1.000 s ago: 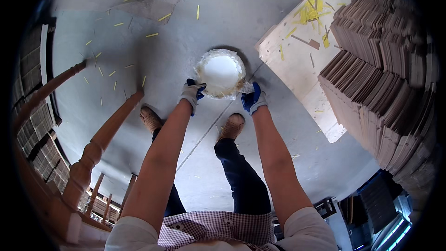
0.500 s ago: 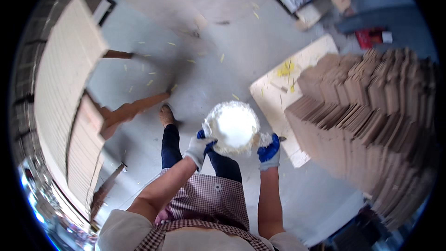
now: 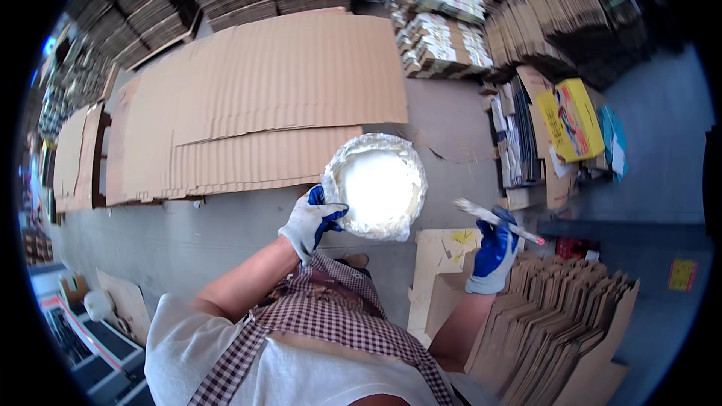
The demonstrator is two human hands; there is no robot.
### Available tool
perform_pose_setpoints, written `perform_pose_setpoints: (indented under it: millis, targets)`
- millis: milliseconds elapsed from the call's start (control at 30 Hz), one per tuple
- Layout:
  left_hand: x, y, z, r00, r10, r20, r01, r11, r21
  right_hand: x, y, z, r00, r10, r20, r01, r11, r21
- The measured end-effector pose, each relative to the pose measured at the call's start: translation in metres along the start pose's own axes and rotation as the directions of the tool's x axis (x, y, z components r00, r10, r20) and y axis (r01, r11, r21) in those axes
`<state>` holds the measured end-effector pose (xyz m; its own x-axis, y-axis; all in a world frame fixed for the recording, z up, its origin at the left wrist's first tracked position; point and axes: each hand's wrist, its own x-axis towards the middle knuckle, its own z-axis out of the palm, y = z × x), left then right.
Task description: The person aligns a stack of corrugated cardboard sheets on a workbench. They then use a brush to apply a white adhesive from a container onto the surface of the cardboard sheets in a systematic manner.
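Note:
My left hand (image 3: 312, 219), in a white glove with a blue palm, is closed on the left edge of a round bowl (image 3: 416, 173). The bowl's rim looks crusted or wrapped in crinkled film, and a bright white mass (image 3: 378, 192) fills it. To the right of the bowl and apart from it, my right hand (image 3: 493, 254), gloved the same way, is closed round a pale, thin brush (image 3: 481, 211). The brush's frayed white end points toward the bowl, and its other end shows a pinkish tip.
A broad stack of corrugated cardboard sheets (image 3: 301, 68) lies ahead and to the left on a raised support. Folded cardboard (image 3: 556, 316) stands close to my right arm, beside a pale board (image 3: 432, 256). A yellow box (image 3: 569, 120) tops a pile at the right; bundled stacks (image 3: 444, 41) stand behind.
My view has turned, bringing the cardboard sheets from the left to straight ahead. My right hand has moved away from the bowl's edge to the right, and the brush now shows clearly in it.

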<state>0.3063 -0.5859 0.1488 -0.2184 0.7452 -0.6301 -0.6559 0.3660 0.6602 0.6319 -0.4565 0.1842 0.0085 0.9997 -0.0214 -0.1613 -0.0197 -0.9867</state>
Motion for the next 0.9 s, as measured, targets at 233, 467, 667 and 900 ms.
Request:
perform_pose_setpoints:
  millis: [233,467,667,900]
  targets:
    - [-0.016,0.068,-0.059,0.990,0.066,-0.125,-0.081,0.989,-0.120,-0.014,-0.030,0.227,0.853,0.092,0.515,0.039,0.970,-0.238]
    - [-0.010,0.121,-0.133,0.959,0.191,-0.208,-0.195,0.981,0.000,-0.020,0.014,0.359,0.698,0.081,0.712,0.389,0.792,-0.471]
    - [0.000,0.147,-0.170,0.955,0.140,-0.261,-0.176,0.977,-0.119,-0.011,0.019,0.398,0.732,0.107,0.673,0.350,0.788,-0.506]
    - [0.013,0.157,-0.173,0.921,0.154,-0.358,-0.190,0.979,-0.067,0.007,0.032,0.435,0.586,0.204,0.784,0.411,0.759,-0.505]
